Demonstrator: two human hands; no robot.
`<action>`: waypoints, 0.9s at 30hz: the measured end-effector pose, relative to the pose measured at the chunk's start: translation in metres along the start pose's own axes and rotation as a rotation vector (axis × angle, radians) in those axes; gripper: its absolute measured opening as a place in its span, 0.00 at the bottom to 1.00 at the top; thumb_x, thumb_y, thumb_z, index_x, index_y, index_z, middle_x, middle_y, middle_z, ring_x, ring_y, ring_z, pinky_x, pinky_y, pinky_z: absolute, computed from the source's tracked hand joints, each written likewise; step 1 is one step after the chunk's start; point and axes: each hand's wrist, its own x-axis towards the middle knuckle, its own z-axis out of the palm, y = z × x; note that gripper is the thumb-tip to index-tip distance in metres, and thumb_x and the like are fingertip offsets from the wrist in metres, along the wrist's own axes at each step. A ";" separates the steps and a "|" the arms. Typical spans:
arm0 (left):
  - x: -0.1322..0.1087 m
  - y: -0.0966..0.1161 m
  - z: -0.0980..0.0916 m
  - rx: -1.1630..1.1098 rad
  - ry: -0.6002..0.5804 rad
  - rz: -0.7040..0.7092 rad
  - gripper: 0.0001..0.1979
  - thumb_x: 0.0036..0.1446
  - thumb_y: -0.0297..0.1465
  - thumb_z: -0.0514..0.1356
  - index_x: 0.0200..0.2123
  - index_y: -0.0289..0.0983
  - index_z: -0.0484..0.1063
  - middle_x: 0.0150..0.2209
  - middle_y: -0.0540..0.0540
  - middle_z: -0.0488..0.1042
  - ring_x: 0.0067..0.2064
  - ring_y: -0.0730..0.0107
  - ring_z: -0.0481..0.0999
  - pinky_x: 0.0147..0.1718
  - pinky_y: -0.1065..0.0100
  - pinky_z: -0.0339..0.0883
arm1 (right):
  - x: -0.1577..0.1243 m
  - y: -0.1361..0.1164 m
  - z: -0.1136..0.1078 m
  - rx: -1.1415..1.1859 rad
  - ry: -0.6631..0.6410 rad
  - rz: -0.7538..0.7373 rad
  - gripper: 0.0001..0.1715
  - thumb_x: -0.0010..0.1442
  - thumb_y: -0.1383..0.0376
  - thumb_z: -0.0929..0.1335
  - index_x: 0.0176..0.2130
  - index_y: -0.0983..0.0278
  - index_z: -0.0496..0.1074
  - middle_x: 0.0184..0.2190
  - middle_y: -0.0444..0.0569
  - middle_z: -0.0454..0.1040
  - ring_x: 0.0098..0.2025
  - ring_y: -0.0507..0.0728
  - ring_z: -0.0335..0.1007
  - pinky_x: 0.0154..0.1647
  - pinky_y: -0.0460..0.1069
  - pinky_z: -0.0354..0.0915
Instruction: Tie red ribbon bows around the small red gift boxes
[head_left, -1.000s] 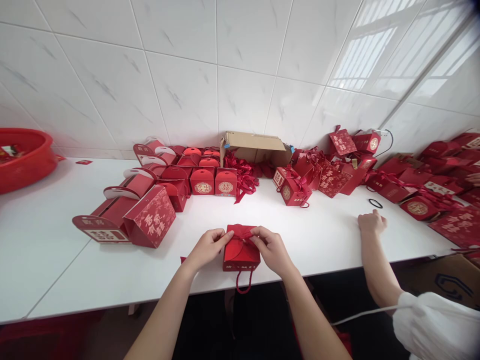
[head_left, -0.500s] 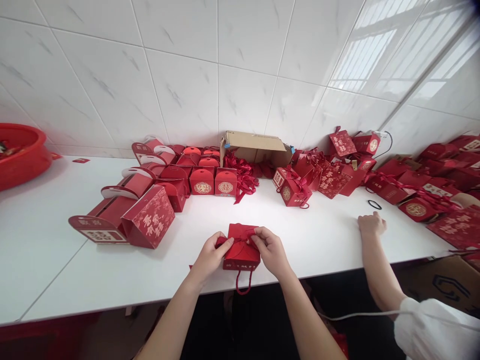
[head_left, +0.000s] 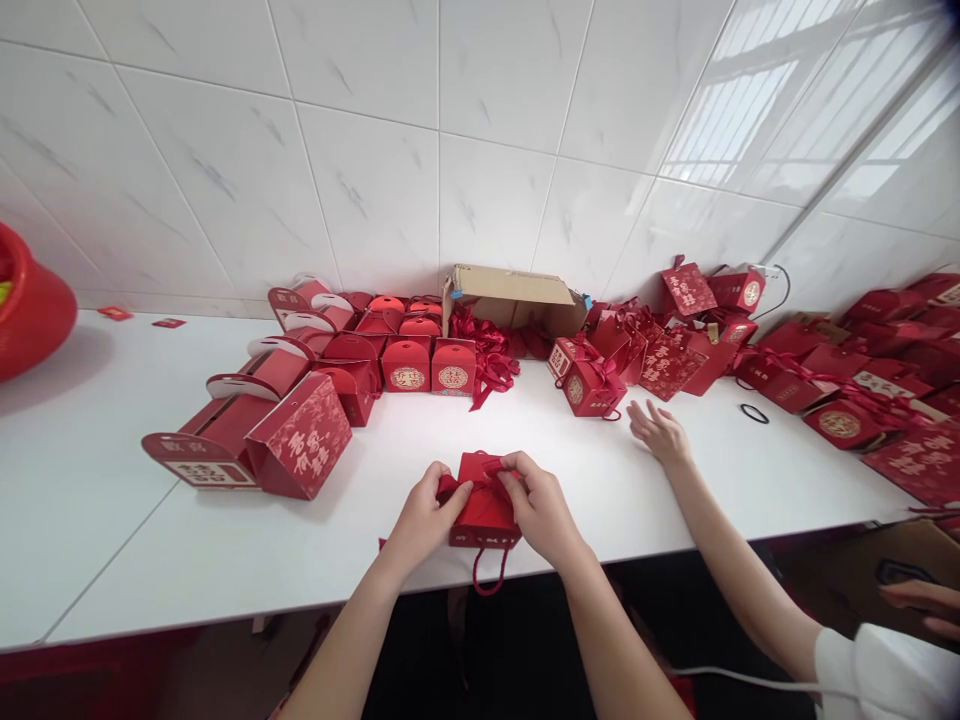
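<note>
A small red gift box (head_left: 487, 520) sits at the table's front edge, its cord handle (head_left: 489, 578) hanging over the side toward me. On top of it runs a dark red ribbon (head_left: 448, 486). My left hand (head_left: 429, 508) pinches the ribbon at the box's left side. At the right side my right hand (head_left: 531, 500) has thumb and fingers closed on the ribbon too. The middle of the ribbon is partly hidden by my fingers.
Red gift boxes (head_left: 300, 435) stand in rows at left. Behind are a cardboard box (head_left: 517, 285) and loose ribbons (head_left: 487, 350). Ribboned boxes (head_left: 594, 385) and a black ring (head_left: 754, 413) lie at right. A co-worker's hand (head_left: 660, 435) reaches in; a red tub (head_left: 37, 310) is far left.
The co-worker's hand has moved left and opened out near the ribboned boxes. My hands have shifted only slightly on the ribbon. The red tub at far left has tipped and moved leftward.
</note>
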 end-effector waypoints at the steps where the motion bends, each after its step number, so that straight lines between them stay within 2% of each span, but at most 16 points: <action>1: 0.000 0.000 -0.002 0.023 -0.013 -0.008 0.17 0.53 0.44 0.56 0.25 0.39 0.55 0.23 0.55 0.57 0.26 0.73 0.59 0.26 0.72 0.56 | 0.000 -0.001 -0.001 0.019 -0.016 -0.005 0.10 0.63 0.61 0.60 0.36 0.61 0.68 0.34 0.47 0.76 0.36 0.55 0.73 0.35 0.48 0.67; 5: 0.000 0.003 -0.011 0.042 -0.067 -0.034 0.22 0.51 0.46 0.57 0.20 0.38 0.53 0.20 0.55 0.53 0.24 0.75 0.55 0.23 0.72 0.52 | -0.001 -0.001 -0.002 0.084 -0.037 0.015 0.10 0.62 0.60 0.60 0.34 0.61 0.67 0.31 0.46 0.75 0.33 0.54 0.72 0.33 0.48 0.67; 8: -0.002 0.013 -0.016 -0.031 -0.071 0.009 0.23 0.49 0.45 0.59 0.17 0.37 0.53 0.19 0.55 0.52 0.23 0.76 0.53 0.22 0.72 0.51 | -0.001 0.003 0.003 0.031 0.046 0.062 0.08 0.60 0.60 0.62 0.35 0.61 0.67 0.28 0.46 0.74 0.28 0.54 0.71 0.29 0.48 0.66; 12: -0.004 0.039 -0.021 -0.093 -0.192 0.049 0.21 0.50 0.43 0.60 0.16 0.37 0.59 0.17 0.54 0.53 0.21 0.77 0.52 0.19 0.72 0.50 | 0.001 0.003 0.013 -0.149 0.190 0.065 0.07 0.56 0.63 0.63 0.33 0.62 0.70 0.27 0.46 0.75 0.25 0.54 0.69 0.27 0.48 0.64; 14: -0.001 0.054 -0.022 -0.115 -0.251 0.066 0.19 0.51 0.43 0.60 0.16 0.37 0.64 0.17 0.54 0.55 0.20 0.77 0.54 0.17 0.72 0.50 | 0.000 0.001 0.014 -0.195 0.186 0.051 0.08 0.56 0.65 0.63 0.33 0.61 0.71 0.28 0.46 0.76 0.27 0.55 0.70 0.29 0.49 0.65; 17: 0.007 0.076 -0.020 -0.159 -0.289 0.155 0.17 0.52 0.41 0.60 0.17 0.37 0.67 0.17 0.53 0.59 0.21 0.76 0.58 0.20 0.72 0.54 | -0.002 -0.004 0.010 -0.169 0.108 -0.024 0.11 0.56 0.67 0.62 0.35 0.61 0.74 0.31 0.47 0.77 0.31 0.56 0.72 0.32 0.49 0.66; 21: 0.025 0.099 -0.011 -0.146 -0.322 0.242 0.13 0.52 0.38 0.60 0.22 0.36 0.74 0.20 0.50 0.68 0.25 0.73 0.65 0.25 0.70 0.60 | -0.007 -0.008 0.003 -0.173 0.050 -0.114 0.09 0.57 0.67 0.64 0.33 0.62 0.74 0.28 0.46 0.76 0.29 0.55 0.70 0.29 0.48 0.64; 24: 0.037 0.109 -0.003 -0.136 -0.382 0.277 0.12 0.51 0.39 0.61 0.30 0.35 0.78 0.27 0.46 0.74 0.31 0.67 0.71 0.31 0.68 0.65 | -0.007 -0.009 0.002 -0.155 0.046 -0.081 0.11 0.59 0.61 0.65 0.31 0.63 0.74 0.26 0.47 0.75 0.26 0.55 0.69 0.26 0.47 0.63; 27: 0.045 0.109 -0.001 -0.183 -0.427 0.317 0.15 0.52 0.39 0.61 0.39 0.36 0.77 0.35 0.45 0.76 0.39 0.64 0.73 0.38 0.67 0.65 | -0.005 -0.006 0.004 -0.110 0.056 -0.045 0.15 0.61 0.58 0.63 0.30 0.63 0.73 0.26 0.48 0.76 0.29 0.56 0.71 0.31 0.48 0.65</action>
